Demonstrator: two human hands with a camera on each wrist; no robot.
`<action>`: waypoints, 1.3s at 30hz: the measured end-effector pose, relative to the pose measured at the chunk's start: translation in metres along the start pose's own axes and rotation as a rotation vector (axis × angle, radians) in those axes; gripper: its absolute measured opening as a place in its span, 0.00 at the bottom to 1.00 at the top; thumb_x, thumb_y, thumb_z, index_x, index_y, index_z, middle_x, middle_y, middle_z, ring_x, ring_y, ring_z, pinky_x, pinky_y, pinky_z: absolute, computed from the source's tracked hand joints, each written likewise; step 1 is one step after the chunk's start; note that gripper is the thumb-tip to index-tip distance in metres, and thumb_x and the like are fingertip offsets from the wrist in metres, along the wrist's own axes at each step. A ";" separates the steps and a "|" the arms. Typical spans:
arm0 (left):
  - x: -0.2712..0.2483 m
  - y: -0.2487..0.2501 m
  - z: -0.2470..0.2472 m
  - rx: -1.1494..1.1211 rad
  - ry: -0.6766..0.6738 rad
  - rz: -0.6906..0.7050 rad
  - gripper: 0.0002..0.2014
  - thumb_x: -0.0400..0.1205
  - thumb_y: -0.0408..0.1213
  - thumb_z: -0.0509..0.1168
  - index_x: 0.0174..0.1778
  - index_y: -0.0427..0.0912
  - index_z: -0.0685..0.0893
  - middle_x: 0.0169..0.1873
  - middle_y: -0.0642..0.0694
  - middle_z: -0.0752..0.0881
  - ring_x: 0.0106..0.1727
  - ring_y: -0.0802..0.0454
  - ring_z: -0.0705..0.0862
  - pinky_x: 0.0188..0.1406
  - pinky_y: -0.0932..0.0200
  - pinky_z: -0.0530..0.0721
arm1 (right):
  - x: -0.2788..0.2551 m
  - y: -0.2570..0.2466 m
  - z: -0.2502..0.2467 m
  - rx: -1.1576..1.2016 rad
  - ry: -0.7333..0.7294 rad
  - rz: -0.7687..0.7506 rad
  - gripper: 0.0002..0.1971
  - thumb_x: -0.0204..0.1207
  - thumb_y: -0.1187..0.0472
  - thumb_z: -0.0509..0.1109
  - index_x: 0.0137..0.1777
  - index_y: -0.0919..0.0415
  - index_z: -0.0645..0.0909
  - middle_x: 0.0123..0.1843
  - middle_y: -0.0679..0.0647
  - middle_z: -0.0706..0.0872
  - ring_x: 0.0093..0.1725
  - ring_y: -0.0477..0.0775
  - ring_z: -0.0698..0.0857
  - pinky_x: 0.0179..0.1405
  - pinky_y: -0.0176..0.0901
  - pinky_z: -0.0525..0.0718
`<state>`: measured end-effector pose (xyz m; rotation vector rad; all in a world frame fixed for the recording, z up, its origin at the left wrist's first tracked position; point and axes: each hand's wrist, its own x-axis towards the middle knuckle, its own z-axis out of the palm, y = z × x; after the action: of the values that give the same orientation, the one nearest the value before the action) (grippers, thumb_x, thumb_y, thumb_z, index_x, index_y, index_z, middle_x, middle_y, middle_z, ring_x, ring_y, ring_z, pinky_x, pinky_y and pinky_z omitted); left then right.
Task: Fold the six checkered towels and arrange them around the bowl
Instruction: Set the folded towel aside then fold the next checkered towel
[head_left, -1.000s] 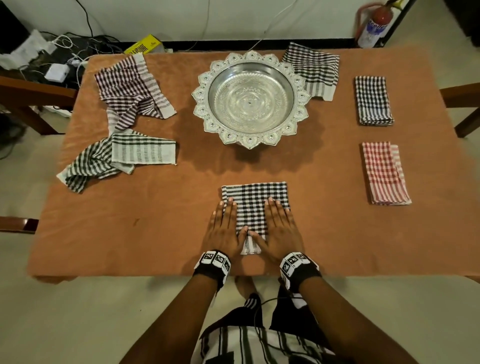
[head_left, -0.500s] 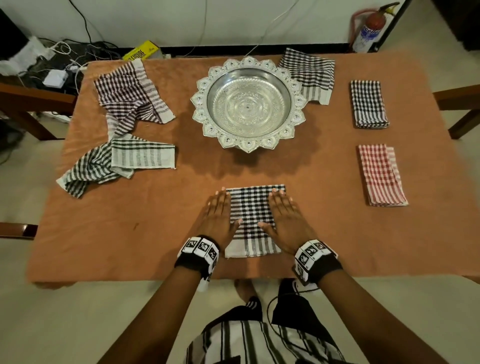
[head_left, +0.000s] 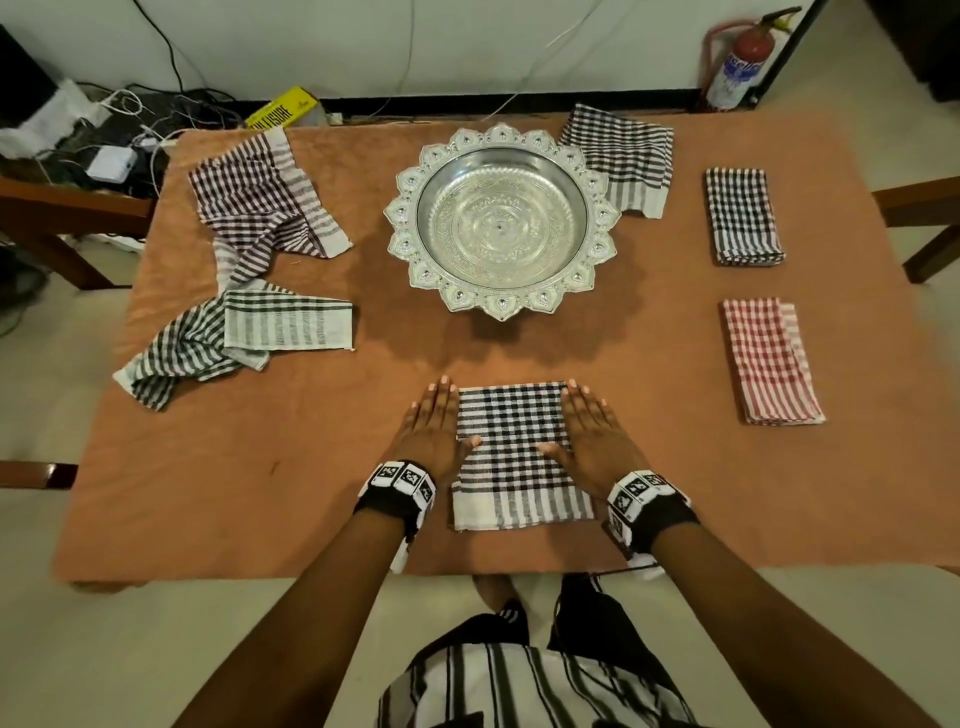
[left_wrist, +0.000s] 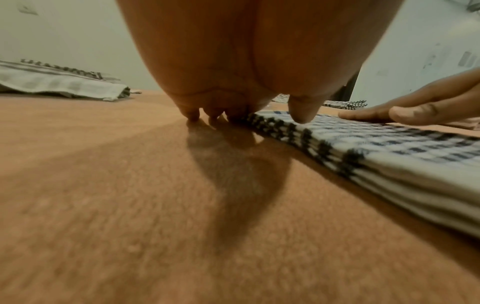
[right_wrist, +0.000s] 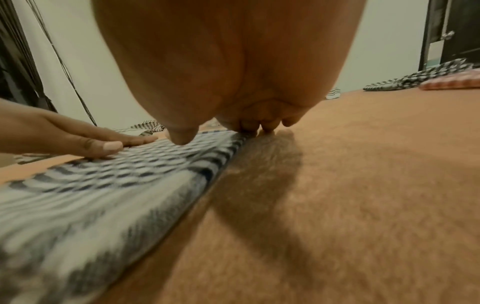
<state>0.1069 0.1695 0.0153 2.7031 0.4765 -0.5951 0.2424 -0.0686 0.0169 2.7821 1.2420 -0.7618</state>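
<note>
**Hands flanking a folded towel in front of the bowl**

The silver bowl (head_left: 501, 221) stands upright at the far middle of the table (head_left: 322, 467); nothing lies inside it. A black-checked towel (head_left: 621, 156) lies behind and to the right of it, one corner tucked under the scalloped rim.

At the right, well apart from the bowl, lie two folded towels: a black one (head_left: 743, 215) farther off and a red one (head_left: 769, 361) nearer, each with its long axis running away from the person. At the left, two unfolded towels lie rumpled and touching: a maroon one (head_left: 262, 202) toward the far edge and a green one (head_left: 234, 343) nearer, its striped end pointing toward the bowl. A fire extinguisher (head_left: 737, 65), a yellow box (head_left: 283, 109) and cables (head_left: 130, 119) lie on the floor beyond the table.

The near towel (head_left: 511, 452) lies folded and flat at the near middle, in front of the bowl and apart from it. Its long axis runs from the person toward the bowl, with the striped white border at the near end. The left hand (head_left: 439, 431) lies along its left edge and the right hand (head_left: 589, 431) along its right edge. Both hands are flat with fingers straight, gripping nothing; each thumb rests on the cloth, while the fingers press down at the edge. The wrist views show several stacked layers at the towel's sides.
</note>
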 end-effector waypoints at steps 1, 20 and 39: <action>0.000 -0.002 -0.001 -0.022 -0.003 0.010 0.39 0.87 0.61 0.45 0.85 0.42 0.37 0.84 0.46 0.34 0.85 0.49 0.35 0.85 0.48 0.40 | 0.002 0.003 -0.001 0.029 0.005 0.002 0.45 0.82 0.30 0.40 0.87 0.62 0.37 0.88 0.56 0.37 0.87 0.55 0.38 0.84 0.50 0.36; 0.036 -0.013 -0.043 -0.770 0.157 -0.098 0.23 0.71 0.38 0.81 0.60 0.51 0.82 0.52 0.58 0.81 0.42 0.66 0.80 0.47 0.70 0.79 | 0.054 0.020 -0.059 0.873 0.115 0.210 0.08 0.71 0.65 0.81 0.41 0.62 0.83 0.38 0.46 0.86 0.37 0.40 0.83 0.41 0.28 0.79; 0.028 -0.013 -0.080 -0.600 0.048 -0.002 0.08 0.69 0.38 0.82 0.37 0.50 0.89 0.39 0.59 0.88 0.40 0.64 0.83 0.45 0.63 0.81 | 0.010 0.033 -0.071 0.763 0.294 0.096 0.09 0.69 0.65 0.82 0.38 0.50 0.87 0.39 0.44 0.87 0.36 0.41 0.80 0.36 0.36 0.75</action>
<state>0.1535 0.2188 0.0678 2.1467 0.5639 -0.3188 0.3017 -0.0706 0.0686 3.6431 0.9731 -1.0208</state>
